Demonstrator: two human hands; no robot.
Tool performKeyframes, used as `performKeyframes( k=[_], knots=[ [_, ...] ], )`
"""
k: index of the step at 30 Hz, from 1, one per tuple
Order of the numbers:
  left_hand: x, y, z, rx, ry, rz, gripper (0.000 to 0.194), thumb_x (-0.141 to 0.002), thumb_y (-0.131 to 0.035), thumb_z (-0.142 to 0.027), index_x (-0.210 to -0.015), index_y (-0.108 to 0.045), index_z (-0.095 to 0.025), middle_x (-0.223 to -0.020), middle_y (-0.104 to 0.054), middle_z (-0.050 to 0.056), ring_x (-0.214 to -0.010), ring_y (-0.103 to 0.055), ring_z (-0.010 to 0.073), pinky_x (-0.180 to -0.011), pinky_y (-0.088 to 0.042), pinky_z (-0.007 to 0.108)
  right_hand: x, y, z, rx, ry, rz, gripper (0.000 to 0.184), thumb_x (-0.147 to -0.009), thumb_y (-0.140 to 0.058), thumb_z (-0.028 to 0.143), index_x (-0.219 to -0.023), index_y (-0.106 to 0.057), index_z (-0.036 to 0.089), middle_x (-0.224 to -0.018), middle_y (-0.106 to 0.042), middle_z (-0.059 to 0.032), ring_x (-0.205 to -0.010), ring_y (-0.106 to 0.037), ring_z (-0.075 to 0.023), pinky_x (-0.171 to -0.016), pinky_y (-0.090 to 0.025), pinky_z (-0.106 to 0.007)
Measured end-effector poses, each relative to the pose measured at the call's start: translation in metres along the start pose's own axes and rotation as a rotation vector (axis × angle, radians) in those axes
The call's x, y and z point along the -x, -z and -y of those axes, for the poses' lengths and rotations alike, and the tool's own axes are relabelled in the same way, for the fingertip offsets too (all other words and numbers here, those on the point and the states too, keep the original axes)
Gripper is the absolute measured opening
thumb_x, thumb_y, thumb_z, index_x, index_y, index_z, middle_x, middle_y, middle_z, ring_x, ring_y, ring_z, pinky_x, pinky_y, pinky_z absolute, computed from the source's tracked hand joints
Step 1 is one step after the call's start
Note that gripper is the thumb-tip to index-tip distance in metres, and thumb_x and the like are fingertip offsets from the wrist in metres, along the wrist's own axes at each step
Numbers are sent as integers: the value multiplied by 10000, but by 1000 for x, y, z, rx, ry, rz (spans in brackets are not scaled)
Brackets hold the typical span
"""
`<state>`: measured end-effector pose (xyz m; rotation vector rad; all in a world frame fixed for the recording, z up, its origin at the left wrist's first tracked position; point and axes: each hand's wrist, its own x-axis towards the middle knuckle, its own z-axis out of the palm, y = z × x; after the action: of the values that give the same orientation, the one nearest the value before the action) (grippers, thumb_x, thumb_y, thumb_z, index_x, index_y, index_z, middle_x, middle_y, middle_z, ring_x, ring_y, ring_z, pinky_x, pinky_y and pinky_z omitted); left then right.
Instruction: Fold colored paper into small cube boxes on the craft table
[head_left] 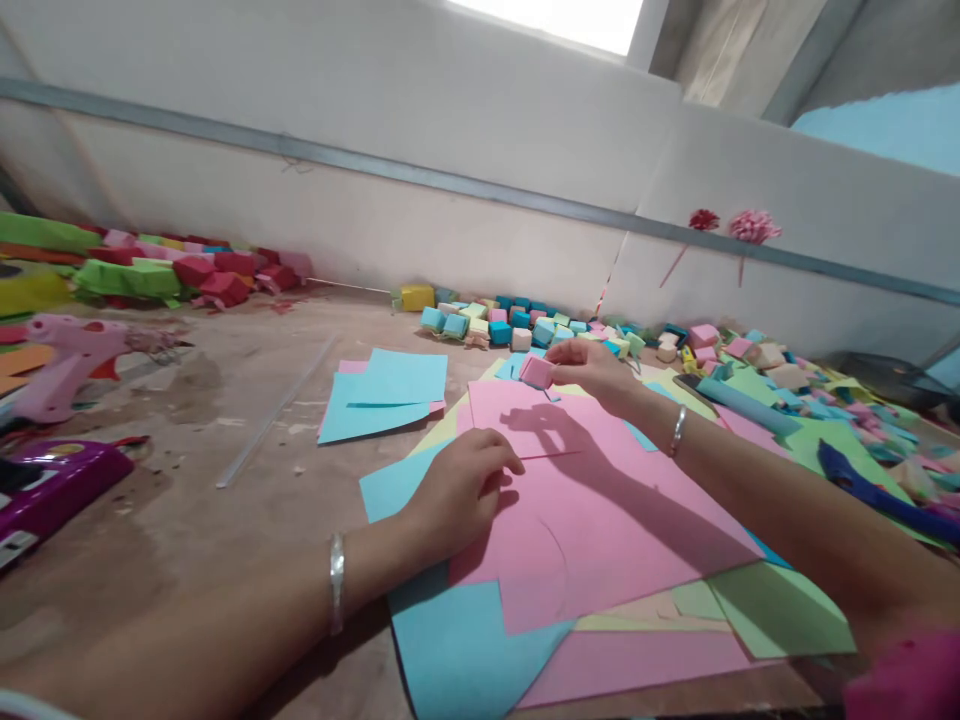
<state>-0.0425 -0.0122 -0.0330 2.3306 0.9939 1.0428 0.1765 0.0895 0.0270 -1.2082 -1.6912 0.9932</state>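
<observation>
My right hand (589, 368) is closed on a small pink paper cube (535, 371), held between thumb and fingers above the far edge of a stack of coloured paper. My left hand (466, 488) rests on the large pink sheet (622, 520) with its fingers loosely bent and nothing visible in them. Close to its fingertips lies a thin pink paper strip (553, 456). Beneath the pink sheet, blue paper (480, 640) and green paper (784, 605) stick out.
Many small folded paper cubes (519, 320) line the wall. Cut blue sheets (397, 385) lie left of the stack. A pink glue gun (64, 365) and a purple device (64, 490) are at far left. Blue-handled scissors (877, 490) lie at right. A clear stick (277, 410) lies on the table.
</observation>
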Motion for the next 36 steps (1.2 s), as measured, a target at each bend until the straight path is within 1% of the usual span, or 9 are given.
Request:
performKeyframes(
  k=[7,9,11,14,17,20,23,27,36],
  knots=[
    [1,2,7,-134,-94,27,189,-742,-618,-57,-883,-669,-171,-935,-662,83,-868,-605,220,-737,-501,359,-78,-21,22,-63,80,-93,264,-631,-715,125,-868,-599,142,-807,-656,-46,-690,-617,-138,-695,-526,-306],
    [1,2,7,-142,-88,23,198,-745,-620,-66,-903,-663,-179,-944,-664,79,-880,-606,223,-748,-498,361,-95,-30,27,-101,72,-83,244,-639,-686,94,-859,-593,148,-769,-643,-30,-691,-614,-135,-706,-532,-298],
    [-1,3,8,-141,-50,-58,198,-763,-604,-67,-912,-644,-191,-930,-664,60,-881,-605,213,-765,-493,359,-102,-40,30,-150,45,-13,210,-639,-657,72,-827,-601,148,-727,-632,-23,-682,-612,-134,-712,-541,-294],
    [-9,10,13,-133,71,-318,118,-791,-601,-86,-828,-572,-194,-846,-622,21,-815,-583,179,-731,-490,326,-91,-51,29,-223,-5,152,163,-622,-660,71,-765,-624,141,-727,-628,-35,-677,-607,-139,-695,-558,-303],
    [-19,20,24,-136,155,-550,166,-777,-668,-148,-828,-515,-190,-845,-542,9,-770,-537,155,-649,-494,285,-63,-55,25,-274,-31,263,144,-609,-697,95,-728,-635,146,-805,-618,-36,-684,-595,-135,-678,-577,-332],
    [-25,26,32,-132,161,-669,281,-738,-715,-157,-933,-514,-183,-937,-513,28,-813,-525,154,-605,-508,258,-35,-54,20,-315,-72,350,194,-614,-717,120,-797,-672,165,-905,-608,-33,-725,-600,-137,-680,-587,-342],
    [-26,27,34,-129,155,-621,223,-754,-685,-129,-916,-540,-180,-906,-536,18,-803,-542,146,-616,-519,254,-19,-53,16,-347,-80,390,236,-636,-703,123,-866,-697,173,-997,-619,-51,-753,-607,-140,-671,-584,-324],
    [-25,27,35,-138,145,-554,75,-805,-639,-162,-797,-568,-182,-790,-569,-7,-729,-559,133,-632,-514,263,-8,-57,14,-408,-74,393,208,-676,-657,126,-871,-703,182,-859,-631,-34,-695,-585,-128,-644,-578,-306],
    [-28,28,45,-161,225,-554,82,-811,-586,-155,-791,-514,-188,-788,-544,0,-725,-570,144,-589,-513,259,2,-79,4,-570,-39,318,287,-658,-715,133,-941,-697,182,-939,-659,-46,-858,-632,-170,-777,-586,-348]
  ],
)
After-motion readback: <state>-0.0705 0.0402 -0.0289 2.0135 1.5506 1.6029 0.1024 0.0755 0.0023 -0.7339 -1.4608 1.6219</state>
